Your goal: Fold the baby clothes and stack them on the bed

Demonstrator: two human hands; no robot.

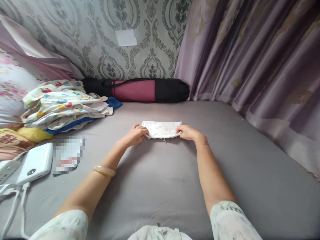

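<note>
A small white cloth (pixel 162 128) with faint pale markings lies folded into a flat rectangle on the grey bed sheet (pixel 160 176). Its near left corner is pinched in my left hand (pixel 137 134), whose fingers are closed over the edge. At the near right corner my right hand (pixel 188 132) grips the cloth between thumb and curled fingers. A short thin white strip hangs from the middle of the near edge. The cloth's far edge lies straight, untouched by either hand.
A black and maroon rolled bag (pixel 135 90) lies along the patterned wall. Patterned clothes (pixel 65 103) are heaped at left. Nearer are a white power bank (pixel 37 163) with cables and a blurred packet (pixel 68 155). Purple curtains (pixel 240 50) hang at right.
</note>
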